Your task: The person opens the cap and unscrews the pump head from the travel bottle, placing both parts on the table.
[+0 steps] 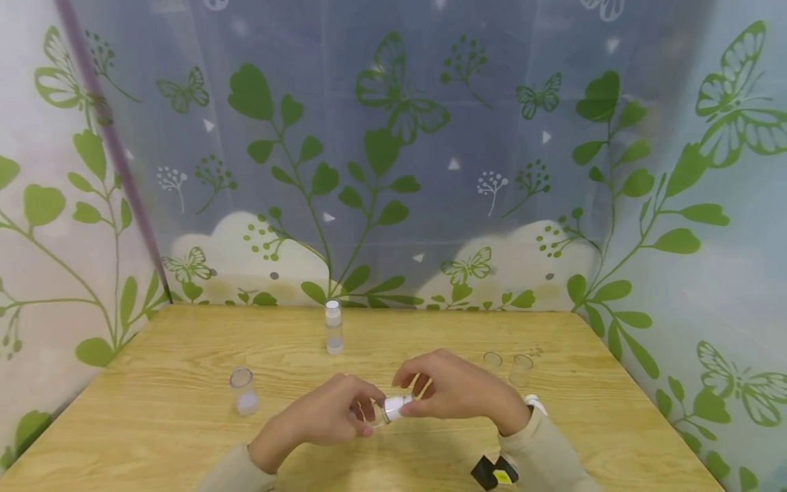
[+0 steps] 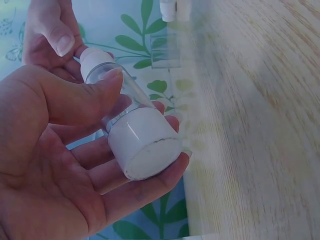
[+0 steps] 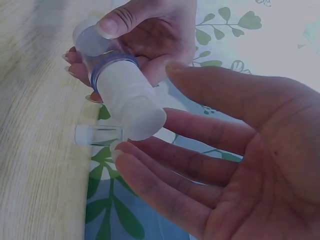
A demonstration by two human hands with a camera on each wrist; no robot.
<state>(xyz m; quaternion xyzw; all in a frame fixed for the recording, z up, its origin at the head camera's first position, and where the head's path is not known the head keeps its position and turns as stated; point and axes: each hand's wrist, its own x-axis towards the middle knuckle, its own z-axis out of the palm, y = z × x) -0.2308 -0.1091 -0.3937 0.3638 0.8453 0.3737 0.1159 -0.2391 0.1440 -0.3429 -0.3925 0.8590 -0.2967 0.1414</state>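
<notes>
A small clear pump bottle (image 1: 395,408) with a white top and white base is tilted between the two hands. My left hand (image 1: 332,410) grips its clear body, thumb on one side and fingers on the other; the white base faces the camera in the left wrist view (image 2: 152,145). At the white top end is my right hand (image 1: 455,386). In the right wrist view, its fingers (image 3: 170,160) are spread and loosely bent beside the white top, and its thumb stands apart from the bottle. Whether a fingertip touches the top is hard to tell.
Another pump bottle (image 1: 333,328) stands upright at the back. A clear container (image 1: 244,393) with white at its bottom is on the left. Two clear covers (image 1: 492,359) are at the back right. A black object with a yellow label (image 1: 494,473) lies near the right sleeve.
</notes>
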